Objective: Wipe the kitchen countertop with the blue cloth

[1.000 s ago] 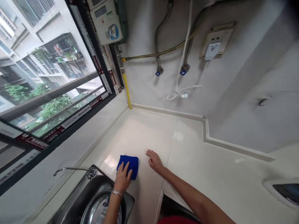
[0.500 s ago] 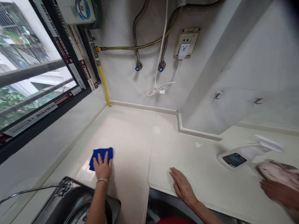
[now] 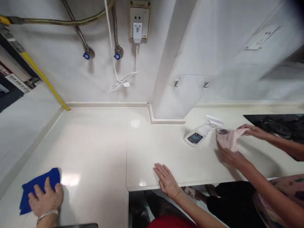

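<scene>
My left hand [image 3: 46,199], with a bracelet at the wrist, presses down on a folded blue microfibre cloth [image 3: 47,177] at the lower left of the pale stone countertop [image 3: 95,142]. The fingers spread over the cloth and hide much of it. My right hand [image 3: 166,181] lies flat and bare on the counter near its front edge, holding nothing. Off to the right, a co-worker's hands [image 3: 234,158] hold a pale pink cloth [image 3: 229,139] next to a white spray bottle [image 3: 199,134], which lies on its side.
A black gas hob [image 3: 277,126] sits at the far right of the counter. Behind the counter are a raised upstand [image 3: 166,121], a wall socket [image 3: 139,20], braided hoses and a yellow gas pipe [image 3: 42,76]. A dark gap [image 3: 140,209] opens below the counter's front edge.
The view has swung right, so the sink has nearly left the picture, and the hob and the co-worker's arms have come in. My left hand stays on the blue cloth, which sits lower left.
</scene>
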Action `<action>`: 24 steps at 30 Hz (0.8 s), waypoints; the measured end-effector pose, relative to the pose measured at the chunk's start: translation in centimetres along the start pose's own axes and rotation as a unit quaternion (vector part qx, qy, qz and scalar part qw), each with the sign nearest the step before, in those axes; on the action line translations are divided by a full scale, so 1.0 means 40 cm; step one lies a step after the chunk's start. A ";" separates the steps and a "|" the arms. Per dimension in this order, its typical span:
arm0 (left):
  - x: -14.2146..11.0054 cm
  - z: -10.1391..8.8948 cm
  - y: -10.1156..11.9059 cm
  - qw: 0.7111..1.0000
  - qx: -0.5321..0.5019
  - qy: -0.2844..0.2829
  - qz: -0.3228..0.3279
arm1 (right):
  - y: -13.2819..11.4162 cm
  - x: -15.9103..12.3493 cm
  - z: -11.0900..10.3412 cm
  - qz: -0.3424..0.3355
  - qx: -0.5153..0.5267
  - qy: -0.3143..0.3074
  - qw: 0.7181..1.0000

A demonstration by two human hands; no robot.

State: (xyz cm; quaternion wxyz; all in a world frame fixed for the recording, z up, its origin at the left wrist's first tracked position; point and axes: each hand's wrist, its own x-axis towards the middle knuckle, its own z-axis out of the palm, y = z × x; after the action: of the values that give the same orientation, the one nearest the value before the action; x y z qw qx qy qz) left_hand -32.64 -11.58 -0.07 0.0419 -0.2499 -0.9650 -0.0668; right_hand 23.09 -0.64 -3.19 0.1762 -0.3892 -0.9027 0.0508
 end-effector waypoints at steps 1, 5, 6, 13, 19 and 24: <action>-0.017 -0.007 0.007 1.000 -0.010 -0.017 0.017 | -0.001 -0.001 -0.002 0.005 0.004 -0.002 1.000; -0.102 -0.031 0.070 0.991 -0.053 -0.052 0.114 | -0.005 -0.004 0.000 0.012 0.012 0.001 1.000; -0.124 -0.031 0.099 0.988 -0.057 -0.044 0.138 | -0.006 -0.003 0.001 0.012 0.015 0.002 1.000; -0.295 0.023 0.427 0.933 -0.106 0.014 0.345 | -0.009 0.018 -0.006 0.021 0.035 -0.001 0.999; -0.535 0.055 0.702 0.831 -0.170 -0.039 0.528 | 0.011 0.015 0.000 -0.003 0.103 0.055 0.993; -0.678 0.044 0.821 0.737 -0.177 -0.113 0.642 | 0.063 -0.002 -0.014 0.125 0.180 0.269 0.938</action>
State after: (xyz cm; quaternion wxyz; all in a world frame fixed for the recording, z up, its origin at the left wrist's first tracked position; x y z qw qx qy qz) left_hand 6.95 4.21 -1.35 -0.0800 -0.8191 -0.5435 -0.1652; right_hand 25.08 1.04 -3.27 0.4716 -0.4600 -0.7415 0.1273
